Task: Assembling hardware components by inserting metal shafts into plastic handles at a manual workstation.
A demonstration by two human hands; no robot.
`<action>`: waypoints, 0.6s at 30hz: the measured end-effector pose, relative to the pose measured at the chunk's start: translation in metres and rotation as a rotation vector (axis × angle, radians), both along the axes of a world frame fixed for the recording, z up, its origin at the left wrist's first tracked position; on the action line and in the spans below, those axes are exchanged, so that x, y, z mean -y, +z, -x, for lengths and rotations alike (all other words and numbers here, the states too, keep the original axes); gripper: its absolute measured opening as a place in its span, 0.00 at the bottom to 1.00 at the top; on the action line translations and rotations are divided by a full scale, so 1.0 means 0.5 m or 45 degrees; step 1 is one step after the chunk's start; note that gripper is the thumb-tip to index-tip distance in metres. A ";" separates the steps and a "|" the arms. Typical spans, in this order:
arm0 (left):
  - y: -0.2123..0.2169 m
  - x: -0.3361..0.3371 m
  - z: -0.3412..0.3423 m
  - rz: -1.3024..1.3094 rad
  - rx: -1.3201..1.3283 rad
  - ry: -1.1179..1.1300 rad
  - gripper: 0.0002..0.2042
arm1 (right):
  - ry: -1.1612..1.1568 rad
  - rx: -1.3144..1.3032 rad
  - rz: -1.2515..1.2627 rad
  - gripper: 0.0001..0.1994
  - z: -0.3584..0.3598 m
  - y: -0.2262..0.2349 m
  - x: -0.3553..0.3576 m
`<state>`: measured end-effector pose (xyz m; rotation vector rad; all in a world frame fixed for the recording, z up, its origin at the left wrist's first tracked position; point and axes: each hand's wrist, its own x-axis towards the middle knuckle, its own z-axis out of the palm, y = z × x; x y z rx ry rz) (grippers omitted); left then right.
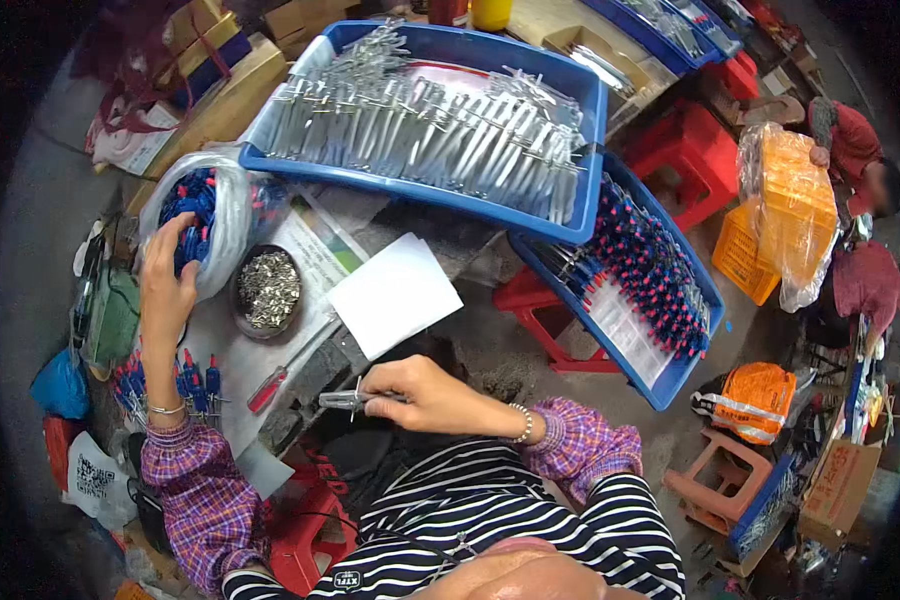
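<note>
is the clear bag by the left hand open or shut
Open: the clear bag gapes wide, showing blue parts inside, with the left hand at its mouth.

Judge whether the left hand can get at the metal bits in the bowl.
Probably yes: the metal bits lie uncovered in the bowl, close to the left hand; only the edge of the bag seems to stand between.

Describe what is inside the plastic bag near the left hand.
Blue-and-red parts lie inside the plastic bag. The left hand and the upper parts hide anything deeper.
</note>
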<state>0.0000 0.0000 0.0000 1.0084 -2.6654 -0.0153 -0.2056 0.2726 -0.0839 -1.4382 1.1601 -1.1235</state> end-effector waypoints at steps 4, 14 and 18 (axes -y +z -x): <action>-0.031 0.041 -0.002 -0.047 -0.122 -0.046 0.17 | -0.039 0.134 -0.108 0.08 -0.009 -0.031 -0.048; -0.026 0.045 0.004 -0.072 -0.075 0.055 0.14 | -0.067 0.406 -0.433 0.11 -0.022 -0.042 -0.107; -0.028 0.055 -0.007 -0.042 -0.035 0.042 0.19 | -0.070 0.367 -0.425 0.10 -0.029 -0.046 -0.112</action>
